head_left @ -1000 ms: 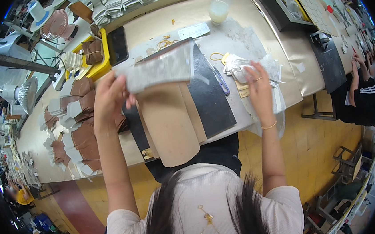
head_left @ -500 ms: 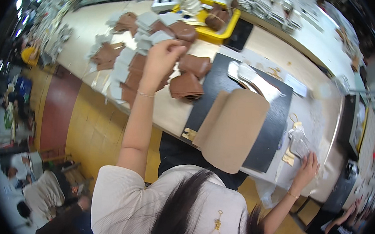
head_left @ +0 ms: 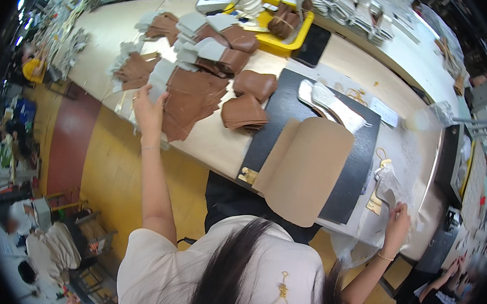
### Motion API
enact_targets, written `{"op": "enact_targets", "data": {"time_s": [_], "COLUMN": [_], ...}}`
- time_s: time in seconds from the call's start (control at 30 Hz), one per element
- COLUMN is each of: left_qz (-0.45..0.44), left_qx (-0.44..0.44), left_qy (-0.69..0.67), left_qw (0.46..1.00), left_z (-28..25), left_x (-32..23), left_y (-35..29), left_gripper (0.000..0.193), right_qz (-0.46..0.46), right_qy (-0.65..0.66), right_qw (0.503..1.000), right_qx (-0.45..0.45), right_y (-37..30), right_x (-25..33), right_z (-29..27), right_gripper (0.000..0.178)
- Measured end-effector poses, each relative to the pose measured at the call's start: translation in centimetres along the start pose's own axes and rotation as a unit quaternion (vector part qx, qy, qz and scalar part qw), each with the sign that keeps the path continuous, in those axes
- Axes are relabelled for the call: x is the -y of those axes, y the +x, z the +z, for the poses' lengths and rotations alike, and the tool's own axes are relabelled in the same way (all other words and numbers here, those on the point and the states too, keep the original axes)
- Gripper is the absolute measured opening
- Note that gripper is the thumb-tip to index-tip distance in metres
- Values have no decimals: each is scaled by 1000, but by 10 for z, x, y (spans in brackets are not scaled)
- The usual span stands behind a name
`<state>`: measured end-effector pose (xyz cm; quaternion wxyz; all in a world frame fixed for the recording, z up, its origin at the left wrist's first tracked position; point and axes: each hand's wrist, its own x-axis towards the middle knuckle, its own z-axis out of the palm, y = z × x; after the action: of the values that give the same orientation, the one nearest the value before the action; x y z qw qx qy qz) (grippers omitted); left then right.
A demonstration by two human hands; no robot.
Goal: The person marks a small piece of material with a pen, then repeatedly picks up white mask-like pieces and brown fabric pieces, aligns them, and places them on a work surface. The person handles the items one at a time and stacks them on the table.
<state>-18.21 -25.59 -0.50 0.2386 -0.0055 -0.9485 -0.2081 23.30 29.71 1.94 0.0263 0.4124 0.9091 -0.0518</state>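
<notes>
My left hand [head_left: 147, 109] is at the left of the table, thumb and fingers closed on the pale grey end of a row of overlapping brown leather pieces [head_left: 193, 98]. Beyond it lie more grey-ended brown pieces [head_left: 209, 50], stacked in bunches. Two brown leather stacks, one [head_left: 254, 85] behind the other [head_left: 244, 113], sit nearer the middle. At the right edge my right hand [head_left: 397, 226] pinches the near end of a curved grey piece [head_left: 387, 190]. A folded tan sheet [head_left: 311, 169] bends over the black board [head_left: 255, 147] in front of me.
A yellow tray [head_left: 300, 38] holding a tied brown bundle stands at the back, beside a black phone [head_left: 312, 45]. Silvery curved pieces [head_left: 331, 105] rest on the board. A clear container [head_left: 429, 116] stands at right. Other people are seated at both sides.
My left hand has moved left and nearer, from above the brown pieces to the grey end of the row. My right fingers have closed on the grey piece, whose near end now tilts.
</notes>
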Motion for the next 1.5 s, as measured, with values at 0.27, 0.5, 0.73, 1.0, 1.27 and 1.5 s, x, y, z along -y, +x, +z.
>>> {"op": "enact_targets", "data": {"time_s": [0.27,0.5,0.73,1.0,1.27,1.5], "left_qz": [-15,8,62,10,-41,-81], "left_qx": [71,49,29,129,378,468], "left_qy": [33,49,78,20,-140,-365], "left_qw": [997,998,995,991,914,801], "left_z": [1,-6,-6,-8,-60,-174], "left_x": [5,4,-14,-13,-32,-143], "left_y": [16,22,4,10,13,-11], "left_gripper": [49,59,39,20,20,18], "right_qz": [-40,-28,-38,-57,-89,-90], "right_qy": [295,382,390,426,449,495], "right_qw": [953,923,920,903,889,864], "right_qx": [-53,-26,-25,2,20,11], "right_y": [-3,-4,-2,-8,-9,-5], "right_x": [17,64,89,106,114,118], "right_z": [-25,-36,-37,-43,-46,-48], "right_gripper": [16,16,14,12,11,11]}}
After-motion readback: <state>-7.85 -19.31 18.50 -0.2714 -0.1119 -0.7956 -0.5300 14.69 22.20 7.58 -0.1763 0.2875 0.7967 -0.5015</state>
